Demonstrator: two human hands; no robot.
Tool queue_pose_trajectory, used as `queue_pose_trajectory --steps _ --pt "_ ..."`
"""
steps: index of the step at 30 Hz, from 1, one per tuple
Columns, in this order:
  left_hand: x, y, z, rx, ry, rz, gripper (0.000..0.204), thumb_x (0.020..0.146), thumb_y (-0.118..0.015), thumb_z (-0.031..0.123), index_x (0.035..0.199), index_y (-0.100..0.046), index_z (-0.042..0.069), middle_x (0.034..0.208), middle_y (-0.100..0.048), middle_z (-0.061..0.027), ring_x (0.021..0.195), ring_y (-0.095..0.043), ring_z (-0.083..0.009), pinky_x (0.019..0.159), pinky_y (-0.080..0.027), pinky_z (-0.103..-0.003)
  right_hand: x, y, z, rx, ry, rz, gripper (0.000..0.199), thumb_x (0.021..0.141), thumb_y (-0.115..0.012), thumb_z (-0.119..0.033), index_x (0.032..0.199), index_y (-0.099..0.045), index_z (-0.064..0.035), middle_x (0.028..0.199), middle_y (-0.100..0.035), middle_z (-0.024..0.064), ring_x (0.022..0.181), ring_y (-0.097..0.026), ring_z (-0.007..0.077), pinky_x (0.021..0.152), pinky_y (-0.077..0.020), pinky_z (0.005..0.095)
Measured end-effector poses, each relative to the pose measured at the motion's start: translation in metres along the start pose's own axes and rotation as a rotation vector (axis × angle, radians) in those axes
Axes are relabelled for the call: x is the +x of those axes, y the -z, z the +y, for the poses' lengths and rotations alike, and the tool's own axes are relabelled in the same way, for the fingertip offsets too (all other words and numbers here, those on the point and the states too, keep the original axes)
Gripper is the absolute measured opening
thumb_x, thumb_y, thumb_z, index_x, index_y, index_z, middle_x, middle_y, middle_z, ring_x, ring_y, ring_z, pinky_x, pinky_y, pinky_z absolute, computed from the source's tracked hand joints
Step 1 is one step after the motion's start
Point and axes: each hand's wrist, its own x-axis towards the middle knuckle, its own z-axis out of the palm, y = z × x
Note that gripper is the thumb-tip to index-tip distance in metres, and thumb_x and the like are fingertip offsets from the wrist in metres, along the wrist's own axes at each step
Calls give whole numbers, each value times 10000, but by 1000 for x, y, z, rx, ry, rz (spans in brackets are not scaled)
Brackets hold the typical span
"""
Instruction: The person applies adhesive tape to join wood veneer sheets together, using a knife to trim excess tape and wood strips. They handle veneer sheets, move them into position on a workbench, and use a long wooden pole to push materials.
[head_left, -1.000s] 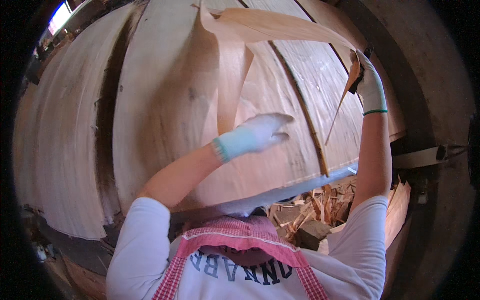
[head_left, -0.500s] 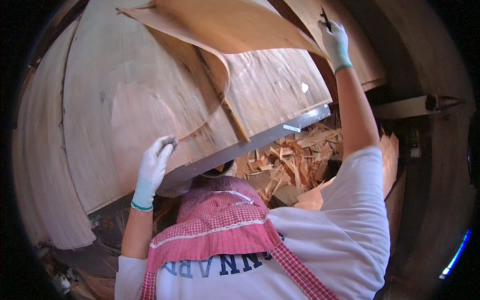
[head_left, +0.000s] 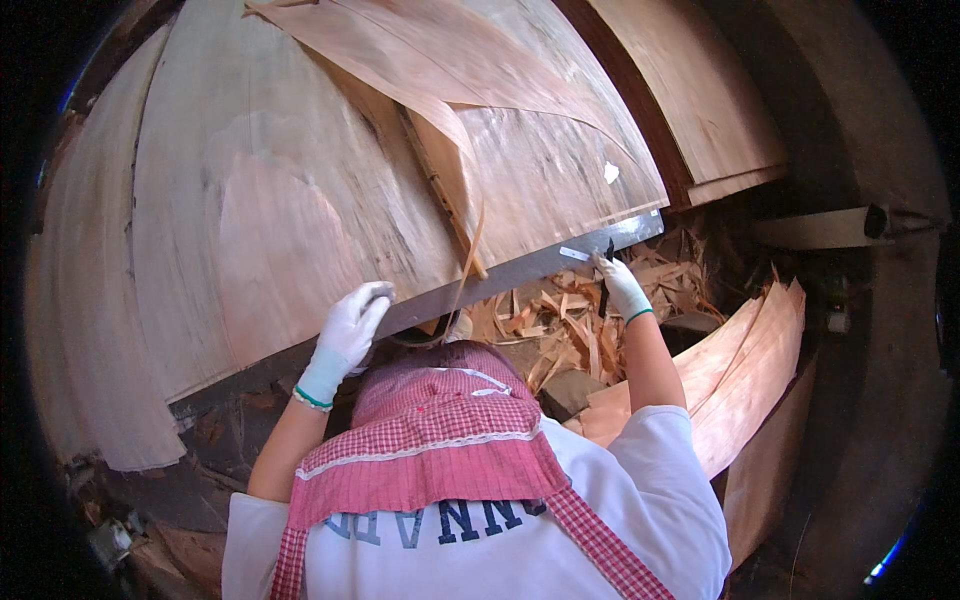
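My left hand [head_left: 350, 332], in a white glove with darkened fingertips, is over the front edge of a broad stack of thin wood veneer sheets [head_left: 270, 260]. Its fingers are loosely bent and appear apart, with nothing visible between them. A narrow veneer strip [head_left: 470, 262] hangs past the edge to its right. My right hand [head_left: 622, 288], also gloved, is closed around a slim black tool [head_left: 604, 298], perhaps a knife, near the metal edge of the table [head_left: 520, 272]. On the stack, a loose veneer sheet [head_left: 420, 75] lies folded over a thin wooden stick [head_left: 440, 190].
Broken veneer scraps [head_left: 570, 330] are heaped below the table edge. Larger curved veneer pieces [head_left: 745, 370] lean at the right, below a pale tube [head_left: 815, 228]. Another veneer stack [head_left: 690, 85] stands beyond a dark gap. A checked pink hat [head_left: 440, 400] fills the lower middle.
My right hand has come down and back from the far right side with the black tool. The raised loose sheet has settled flatter. My left hand has shifted right, away from the strip.
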Motion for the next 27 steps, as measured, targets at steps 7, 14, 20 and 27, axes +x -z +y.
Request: queue_pose_trajectory --steps 7,14,20,27 --pt "-10 -6 -5 207 -44 -17 299 948 -527 216 1159 -589 14 1074 -665 -170 1035 -631 -278 907 -475 -367 -26 -2 -67 -166 -108 -140 157 905 -595 -170 915 -669 -32 734 -586 -42 595 -496 76 541 -402 231" --pt "-19 -17 -17 44 14 -109 315 946 -537 216 1172 -577 1 1084 -652 -171 1005 -631 -262 893 -476 -355 -109 -94 -178 -293 187 -234 162 872 -559 -121 942 -629 7 765 -550 -33 657 -440 53 558 -354 230" --pt "-18 0 24 -549 -1 -407 366 970 -543 231 1250 -555 -4 1185 -594 -69 1114 -551 -169 965 -428 -295 -160 -177 -252 -176 224 -604 194 874 -551 -3 1061 -597 11 834 -568 -28 688 -449 33 588 -364 186" --pt "-22 44 44 -957 -167 91 191 958 -563 133 1092 -606 4 1034 -643 -51 940 -607 -91 821 -507 -226 -174 -241 -262 -264 217 -654 229 916 -588 -86 1120 -608 16 859 -621 4 709 -527 54 637 -440 197"
